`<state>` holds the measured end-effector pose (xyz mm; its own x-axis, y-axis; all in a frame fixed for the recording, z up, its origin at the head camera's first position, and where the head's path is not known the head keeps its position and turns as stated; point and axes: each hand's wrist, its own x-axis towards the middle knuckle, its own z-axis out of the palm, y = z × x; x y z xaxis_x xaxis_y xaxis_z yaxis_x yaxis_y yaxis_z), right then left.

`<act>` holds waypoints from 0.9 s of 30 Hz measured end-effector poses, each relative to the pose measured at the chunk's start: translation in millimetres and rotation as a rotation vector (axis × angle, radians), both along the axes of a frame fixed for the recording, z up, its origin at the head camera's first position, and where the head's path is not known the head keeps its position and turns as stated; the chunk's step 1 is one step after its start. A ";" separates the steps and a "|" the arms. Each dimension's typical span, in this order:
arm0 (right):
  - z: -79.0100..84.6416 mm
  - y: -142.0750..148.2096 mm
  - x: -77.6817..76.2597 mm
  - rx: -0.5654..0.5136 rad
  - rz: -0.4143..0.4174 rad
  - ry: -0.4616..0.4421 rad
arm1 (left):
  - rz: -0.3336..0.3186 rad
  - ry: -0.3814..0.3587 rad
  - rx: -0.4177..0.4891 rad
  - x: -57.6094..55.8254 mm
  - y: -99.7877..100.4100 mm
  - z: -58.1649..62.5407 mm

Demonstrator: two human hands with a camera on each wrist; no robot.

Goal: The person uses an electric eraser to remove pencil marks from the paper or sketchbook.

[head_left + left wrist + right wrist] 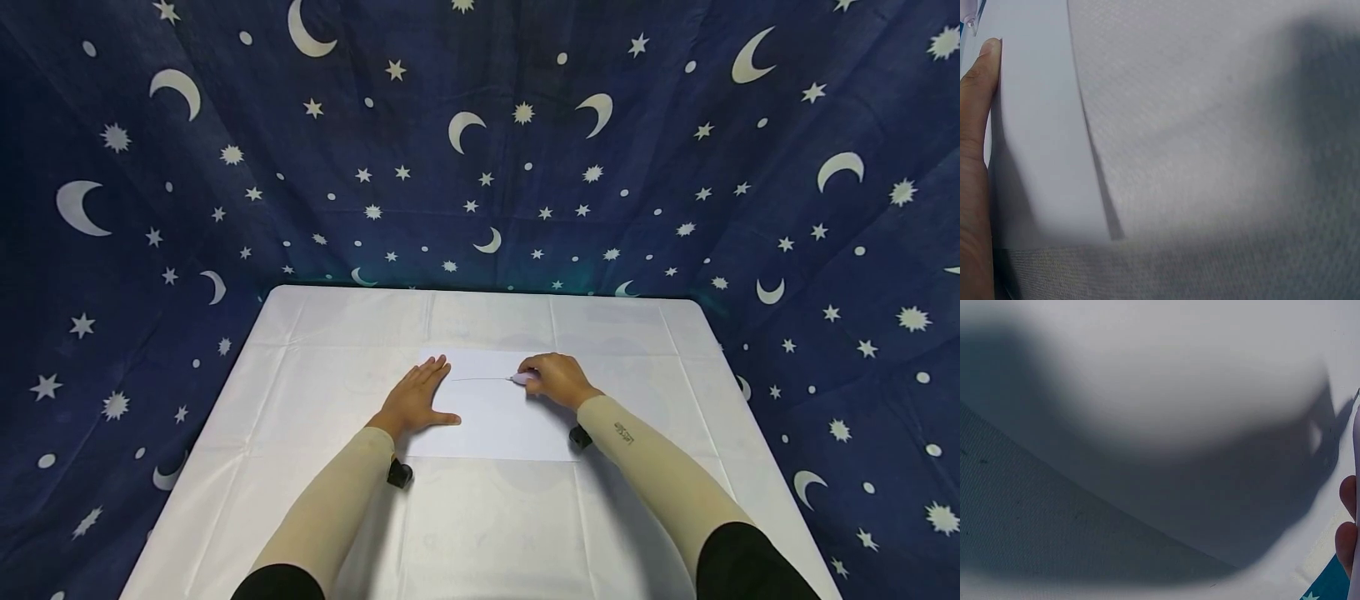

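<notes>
A white sheet of paper lies on the table, with a thin dark line across its upper part. My right hand pinches a thick pale lilac pen whose narrow tip is at the right end of the line. Whether it is an ink pen or a correction pen I cannot tell. At the sheet's left side my left hand rests flat, fingers straight and thumb spread over the paper. The left wrist view has its thumb on the sheet; the right wrist view catches only fingertips beside the pen.
A creased white cloth covers the table. Behind and at both sides hangs a dark blue curtain with moons and stars. Small black wrist cameras sit under both forearms, and shadows fall on the paper.
</notes>
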<state>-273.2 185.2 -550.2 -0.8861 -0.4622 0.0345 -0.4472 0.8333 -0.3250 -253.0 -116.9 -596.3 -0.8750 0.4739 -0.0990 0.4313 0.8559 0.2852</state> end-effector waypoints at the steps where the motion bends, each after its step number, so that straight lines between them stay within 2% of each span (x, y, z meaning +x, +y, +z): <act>1: 0.1 -0.3 -0.1 0.002 0.000 0.002 | 0.001 0.000 -0.005 -0.1 0.1 -0.1; 14: 1.6 6.4 1.7 0.034 -0.043 -0.018 | 0.002 0.003 0.003 0.0 -0.3 -0.5; 23: -1.4 3.5 0.4 0.020 -0.026 -0.016 | 0.008 -0.011 -0.005 -0.2 -0.9 -1.8; 27: -1.9 1.5 0.1 0.023 -0.025 -0.011 | 0.001 0.001 0.003 -2.0 -1.0 -5.9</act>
